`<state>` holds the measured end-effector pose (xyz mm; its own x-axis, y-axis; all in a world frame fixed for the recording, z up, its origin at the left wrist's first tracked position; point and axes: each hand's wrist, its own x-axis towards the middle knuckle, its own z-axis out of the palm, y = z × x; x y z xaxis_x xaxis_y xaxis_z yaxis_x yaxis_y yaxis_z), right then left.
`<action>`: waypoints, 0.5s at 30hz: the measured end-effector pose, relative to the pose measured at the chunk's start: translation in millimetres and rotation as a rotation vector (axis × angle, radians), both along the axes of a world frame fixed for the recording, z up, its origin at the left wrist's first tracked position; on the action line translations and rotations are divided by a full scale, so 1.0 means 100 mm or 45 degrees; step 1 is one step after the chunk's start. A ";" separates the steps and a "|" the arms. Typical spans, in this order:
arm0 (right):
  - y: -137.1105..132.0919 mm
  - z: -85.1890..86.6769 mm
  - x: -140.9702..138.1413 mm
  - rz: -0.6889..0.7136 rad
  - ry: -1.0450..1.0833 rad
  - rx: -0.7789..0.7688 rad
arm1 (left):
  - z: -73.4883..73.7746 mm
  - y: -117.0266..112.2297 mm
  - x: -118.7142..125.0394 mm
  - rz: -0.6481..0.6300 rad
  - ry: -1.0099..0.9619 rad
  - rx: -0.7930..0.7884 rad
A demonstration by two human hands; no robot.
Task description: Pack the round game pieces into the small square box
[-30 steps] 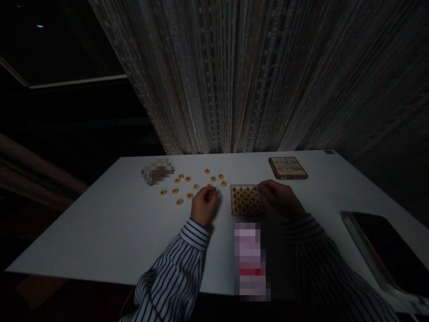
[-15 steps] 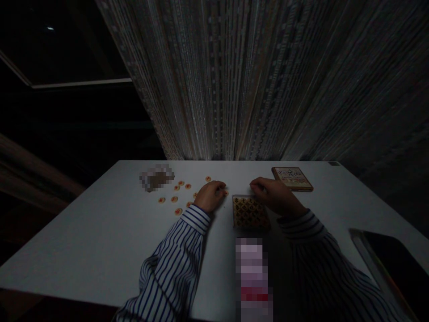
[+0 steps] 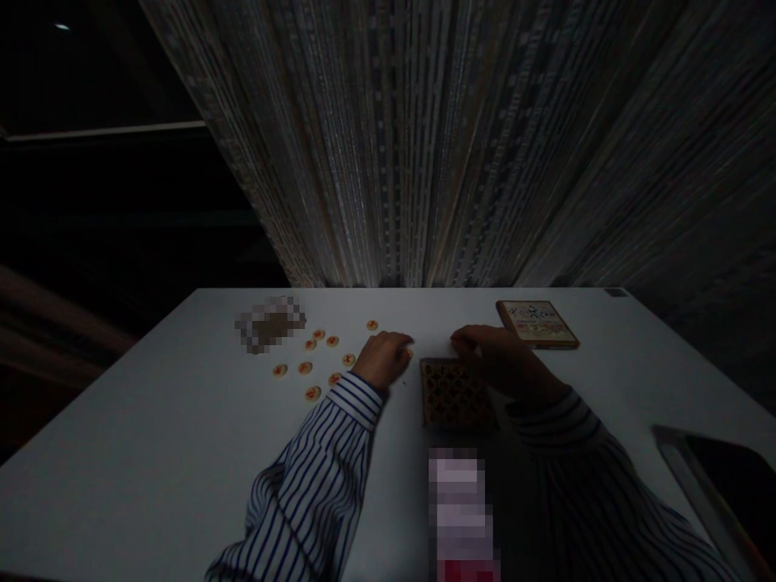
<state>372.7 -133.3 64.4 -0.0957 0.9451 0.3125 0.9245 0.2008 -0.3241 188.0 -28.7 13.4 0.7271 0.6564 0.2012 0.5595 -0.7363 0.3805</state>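
My left hand [image 3: 383,360] is low over the white table, its fingers curled and closed. A round Chinese chess piece [image 3: 410,354] shows just by its fingertips; I cannot tell whether they touch it. Several pale pieces with red marks, such as one Chinese chess piece [image 3: 312,394], lie scattered to the left. My right hand [image 3: 506,362] is bent over the far right corner of a shallow box [image 3: 423,404] filled with rows of pieces. Thumb and fingers come together there, and whatever they hold is hidden. Both sleeves are striped.
A flat decorated box lid [image 3: 538,323] lies at the back right. Blurred-out items sit at the back left and in front of the box of pieces. A dark, flat device [image 3: 721,477] is at the right. A strand curtain [image 3: 388,162] hangs behind the white table [image 3: 151,428].
The view has shifted slightly, so the scattered pieces appear further left and lower and the lid further right. Both hands keep nearly the same places; the box of pieces looks darker.
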 end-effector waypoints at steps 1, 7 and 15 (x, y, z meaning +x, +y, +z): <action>0.00 0.00 0.01 0.001 0.000 0.006 | 0.00 0.01 0.00 -0.005 0.014 0.001; 0.00 -0.01 0.01 0.032 0.008 0.022 | -0.02 0.02 0.02 -0.015 0.086 0.027; 0.00 -0.03 0.02 0.018 -0.009 0.050 | -0.02 0.01 0.02 0.019 0.155 0.080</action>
